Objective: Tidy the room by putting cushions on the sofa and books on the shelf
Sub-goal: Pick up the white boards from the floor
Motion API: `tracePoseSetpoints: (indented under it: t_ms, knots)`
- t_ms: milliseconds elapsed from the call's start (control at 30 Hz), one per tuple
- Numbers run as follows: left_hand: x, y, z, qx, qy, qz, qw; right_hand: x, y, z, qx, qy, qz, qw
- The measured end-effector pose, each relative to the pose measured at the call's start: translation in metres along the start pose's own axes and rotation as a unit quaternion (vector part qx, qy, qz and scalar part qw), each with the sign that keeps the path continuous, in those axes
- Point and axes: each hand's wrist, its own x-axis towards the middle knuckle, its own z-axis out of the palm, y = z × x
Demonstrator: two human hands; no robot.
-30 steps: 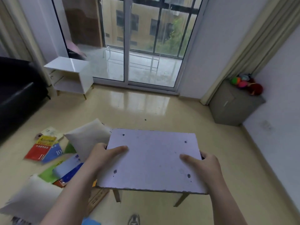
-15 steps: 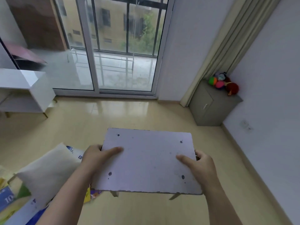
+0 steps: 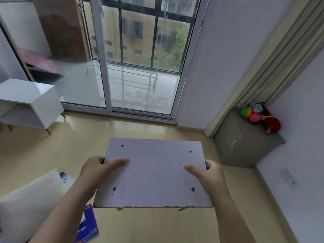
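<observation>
You hold a white board (image 3: 154,172) flat in front of you, above the floor (image 3: 78,137), one hand on each short side. Your left hand (image 3: 95,170) grips the left edge, thumb lying on top and the other fingers curled under, out of sight. Your right hand (image 3: 210,174) grips the right edge the same way, thumb on top pointing in toward the middle. The board's top has four small dark holes near its corners, and two short legs (image 3: 120,209) poke out below its near edge.

The task's things lie on the floor at near left. A white cushion (image 3: 26,204) rests there, partly behind your left forearm. A blue book (image 3: 87,227) lies just right of it, its upper part hidden by the forearm, and a white sheet with blue print (image 3: 64,177) peeks out at the cushion's far edge. The white shelf (image 3: 29,102) stands at far left on thin legs, well apart from the cushion and book.

A glass sliding door (image 3: 136,67) fills the far wall. At far right a beige curtain (image 3: 254,67) hangs beside a grey cabinet (image 3: 242,144), which carries a few bright toys (image 3: 259,116).
</observation>
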Motion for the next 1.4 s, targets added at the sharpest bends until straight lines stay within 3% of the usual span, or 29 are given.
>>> tracePoseSetpoints:
  t_ms: [200,767,1167,1400]
  knots:
    - [0.067,0.010,-0.001,-0.010,0.028,-0.037,0.999,0.078,-0.027,0.027,-0.006,-0.048,0.006,0.999]
    - [0.296,0.052,-0.119,-0.095,0.127,-0.084,0.984,0.296,-0.143,0.233,-0.023,-0.165,0.014,0.986]
    - [0.447,0.065,-0.172,-0.147,0.240,-0.145,0.949,0.473,-0.219,0.383,-0.109,-0.290,-0.022,0.951]
    - [0.505,0.067,-0.200,-0.190,0.309,-0.174,0.915,0.547,-0.277,0.473,-0.158,-0.378,-0.062,0.910]
